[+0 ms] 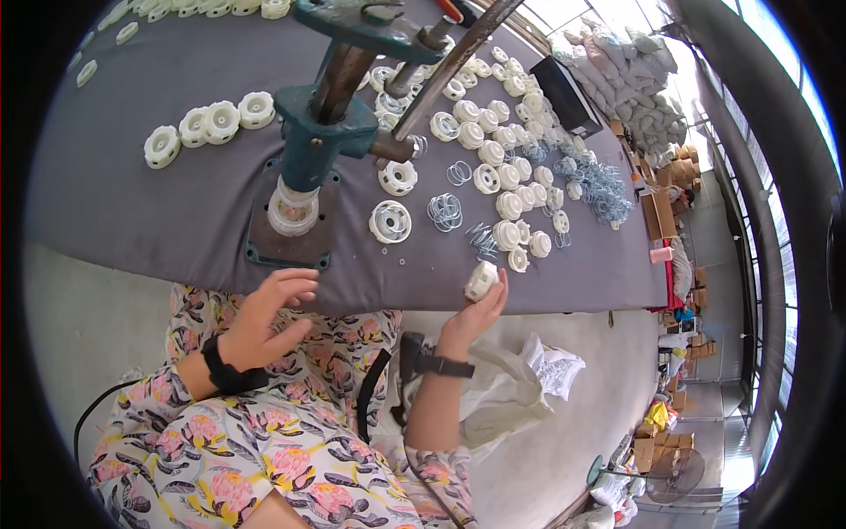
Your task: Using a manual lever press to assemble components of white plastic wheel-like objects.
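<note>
My right hand (480, 316) is closed around a white round plastic part (481, 281) at the table's front edge. With fingers apart and nothing in them, my left hand (269, 317) hovers in front of a green hand press (315, 132). Under the ram of that press, on its dark base plate (267, 238), stands another white plastic piece (293, 212). Right of the press lies a white ring-shaped part (389, 221) with a metal spring seated in it. Loose coil springs (445, 212) rest beside it.
Many white caps (508, 205) and a heap of springs (608, 189) cover the table's right side. Several white wheel-like parts (220, 122) stand in a row at left. The press lever (458, 66) slants up to the right. A black box (566, 95) sits behind.
</note>
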A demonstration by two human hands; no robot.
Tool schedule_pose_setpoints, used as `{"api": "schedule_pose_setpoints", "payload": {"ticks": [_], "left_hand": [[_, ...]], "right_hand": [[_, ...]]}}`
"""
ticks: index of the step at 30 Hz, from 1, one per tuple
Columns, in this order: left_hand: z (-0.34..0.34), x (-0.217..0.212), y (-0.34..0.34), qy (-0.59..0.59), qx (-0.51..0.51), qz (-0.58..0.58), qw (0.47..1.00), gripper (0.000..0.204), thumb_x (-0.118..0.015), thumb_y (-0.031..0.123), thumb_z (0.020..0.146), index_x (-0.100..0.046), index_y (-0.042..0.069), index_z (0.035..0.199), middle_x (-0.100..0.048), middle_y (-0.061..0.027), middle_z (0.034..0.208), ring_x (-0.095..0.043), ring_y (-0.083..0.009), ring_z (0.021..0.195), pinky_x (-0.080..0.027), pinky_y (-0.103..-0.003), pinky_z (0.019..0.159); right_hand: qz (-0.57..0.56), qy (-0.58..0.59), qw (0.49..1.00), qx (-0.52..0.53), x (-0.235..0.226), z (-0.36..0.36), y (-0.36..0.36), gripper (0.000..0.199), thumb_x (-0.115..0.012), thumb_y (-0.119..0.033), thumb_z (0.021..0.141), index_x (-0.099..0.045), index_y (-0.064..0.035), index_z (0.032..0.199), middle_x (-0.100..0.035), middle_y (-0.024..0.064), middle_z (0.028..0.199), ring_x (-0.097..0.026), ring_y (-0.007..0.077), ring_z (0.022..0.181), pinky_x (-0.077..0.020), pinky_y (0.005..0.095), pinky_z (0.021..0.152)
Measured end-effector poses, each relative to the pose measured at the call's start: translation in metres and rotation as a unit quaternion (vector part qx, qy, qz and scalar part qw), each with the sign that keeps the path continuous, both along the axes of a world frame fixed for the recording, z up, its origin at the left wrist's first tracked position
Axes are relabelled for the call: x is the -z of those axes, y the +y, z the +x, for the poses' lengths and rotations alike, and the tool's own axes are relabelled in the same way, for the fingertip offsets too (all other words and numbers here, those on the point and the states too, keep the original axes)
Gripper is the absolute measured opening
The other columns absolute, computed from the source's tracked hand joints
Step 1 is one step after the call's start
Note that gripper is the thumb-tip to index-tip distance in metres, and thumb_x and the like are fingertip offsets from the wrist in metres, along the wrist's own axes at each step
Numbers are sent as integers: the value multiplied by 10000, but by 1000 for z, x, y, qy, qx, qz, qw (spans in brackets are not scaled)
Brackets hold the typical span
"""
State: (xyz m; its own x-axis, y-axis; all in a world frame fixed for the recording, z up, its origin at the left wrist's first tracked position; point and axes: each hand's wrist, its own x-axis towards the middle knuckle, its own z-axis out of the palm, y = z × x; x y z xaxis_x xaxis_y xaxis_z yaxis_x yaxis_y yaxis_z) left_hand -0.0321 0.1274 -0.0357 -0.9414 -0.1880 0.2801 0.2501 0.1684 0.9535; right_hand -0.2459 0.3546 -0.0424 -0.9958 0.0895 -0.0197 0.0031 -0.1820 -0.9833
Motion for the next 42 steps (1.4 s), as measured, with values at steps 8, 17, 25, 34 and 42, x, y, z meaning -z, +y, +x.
{"api": "schedule_pose_setpoints", "payload": {"ticks": [8, 17, 25, 34, 42], "left_hand": [[12, 18, -26, -16, -123, -90, 988, 317, -533, -16, 755, -522, 18, 1070, -502, -149, 1181, -572, -216, 958, -456, -297, 802], [4, 27, -23, 15, -180, -233, 955, 217, -600, 24, 711, -574, 32, 926, -563, -180, 1068, -581, -339, 927, -470, -375, 777], [3, 31, -20, 26, -197, -275, 941, 196, -628, 25, 684, -594, 44, 876, -570, -169, 1063, -603, -276, 768, -482, -344, 685], [0, 30, -19, 62, -212, -308, 925, 194, -641, 21, 670, -593, 51, 856, -572, -154, 1066, -585, -231, 686, -469, -328, 632], [-1, 32, -19, 71, -222, -332, 914, 192, -653, 40, 662, -600, 67, 844, -580, -138, 1073, -594, -211, 674, -468, -316, 610]], "right_hand": [[440, 197, 871, 94, 17, -58, 34, 257, -510, -172, 893, -613, -34, 1084, -573, 121, 1111, -523, 252, 1025, -417, 370, 873], [588, 251, 758, -131, -4, -175, 69, 504, -630, -124, 752, -507, -50, 1235, -512, 174, 1246, -470, 332, 1156, -367, 399, 974], [716, 165, 651, -191, -33, -161, 46, 539, -688, -180, 702, -521, -116, 1211, -556, 159, 1165, -536, 336, 1070, -442, 397, 890], [573, 97, 791, -192, -32, -171, 75, 410, -533, -257, 820, -522, -15, 1151, -585, 216, 1074, -560, 337, 1021, -443, 417, 855], [751, 152, 633, -108, -26, -160, 40, 471, -534, -393, 864, -533, 36, 1057, -573, 225, 1024, -531, 389, 987, -433, 450, 834]]}}
